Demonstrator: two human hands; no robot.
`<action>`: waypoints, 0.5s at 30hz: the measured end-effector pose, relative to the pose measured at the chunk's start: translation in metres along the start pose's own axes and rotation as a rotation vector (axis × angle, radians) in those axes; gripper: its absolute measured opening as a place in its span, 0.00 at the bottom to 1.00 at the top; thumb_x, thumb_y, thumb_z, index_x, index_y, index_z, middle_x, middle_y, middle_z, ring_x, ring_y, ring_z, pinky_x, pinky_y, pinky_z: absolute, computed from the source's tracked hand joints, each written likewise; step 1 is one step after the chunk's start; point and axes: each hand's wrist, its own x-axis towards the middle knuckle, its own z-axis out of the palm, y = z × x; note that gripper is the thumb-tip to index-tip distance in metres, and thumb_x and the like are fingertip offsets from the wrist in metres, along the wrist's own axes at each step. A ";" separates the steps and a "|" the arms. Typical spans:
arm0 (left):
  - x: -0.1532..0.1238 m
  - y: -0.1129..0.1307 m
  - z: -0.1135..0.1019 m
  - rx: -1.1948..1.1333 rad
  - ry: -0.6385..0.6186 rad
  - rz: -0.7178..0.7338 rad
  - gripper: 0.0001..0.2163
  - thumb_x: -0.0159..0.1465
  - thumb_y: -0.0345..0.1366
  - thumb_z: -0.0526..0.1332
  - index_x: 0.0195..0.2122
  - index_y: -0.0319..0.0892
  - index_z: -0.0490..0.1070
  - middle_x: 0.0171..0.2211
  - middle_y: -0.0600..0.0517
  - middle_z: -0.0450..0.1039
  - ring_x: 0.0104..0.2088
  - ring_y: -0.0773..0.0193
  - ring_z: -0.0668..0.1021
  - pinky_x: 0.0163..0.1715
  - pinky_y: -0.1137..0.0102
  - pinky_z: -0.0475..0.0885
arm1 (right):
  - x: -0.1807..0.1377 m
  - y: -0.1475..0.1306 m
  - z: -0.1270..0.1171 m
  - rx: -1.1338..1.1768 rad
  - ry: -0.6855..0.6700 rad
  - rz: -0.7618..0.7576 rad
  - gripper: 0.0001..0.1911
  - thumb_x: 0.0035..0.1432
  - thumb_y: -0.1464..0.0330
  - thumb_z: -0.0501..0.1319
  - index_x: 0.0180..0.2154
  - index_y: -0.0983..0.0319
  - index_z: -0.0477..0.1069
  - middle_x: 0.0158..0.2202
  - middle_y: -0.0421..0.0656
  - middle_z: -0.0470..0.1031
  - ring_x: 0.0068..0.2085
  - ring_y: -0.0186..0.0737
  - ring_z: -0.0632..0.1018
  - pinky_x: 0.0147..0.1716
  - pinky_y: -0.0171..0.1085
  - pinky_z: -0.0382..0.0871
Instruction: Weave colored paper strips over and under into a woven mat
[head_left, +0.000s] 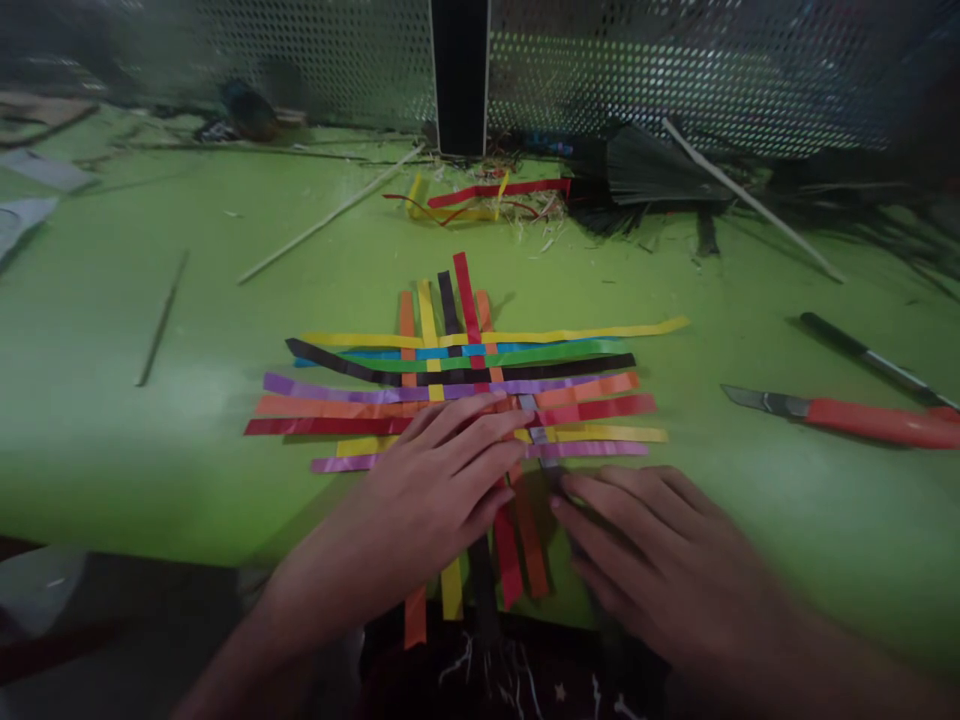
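Note:
A loose weave of coloured strips (pixel 360 397) lies on the green table, with yellow, blue, green, black, purple, orange and red strips running crosswise. Over its lower middle my left hand (pixel 450 470) rests palm down, fingers stretched out and pressing the strips; it hides part of the crossings. My right hand (pixel 637 530) is closed on the lower part of a grey strip (pixel 538 432) at the weave's right side. That strip passes between the crosswise ones, and its near end is partly hidden by the hand. A red strip (pixel 508 550) and an orange strip (pixel 531 535) hang toward me between the hands.
On the right lie a red-handled craft knife (pixel 862 418) and a black pen-like tool (pixel 862 352). A thin pointed stick (pixel 163 320) is at left. Pale sticks (pixel 330 214), strip scraps (pixel 495 195) and a dark brush (pixel 660 165) lie before the perforated metal panel (pixel 645 80).

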 end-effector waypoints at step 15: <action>0.004 -0.004 -0.019 0.089 0.101 0.025 0.06 0.74 0.30 0.57 0.49 0.37 0.72 0.49 0.44 0.77 0.54 0.49 0.76 0.57 0.50 0.73 | 0.069 0.035 -0.039 -0.110 0.101 -0.006 0.10 0.71 0.71 0.57 0.44 0.66 0.77 0.40 0.50 0.76 0.41 0.48 0.73 0.42 0.46 0.70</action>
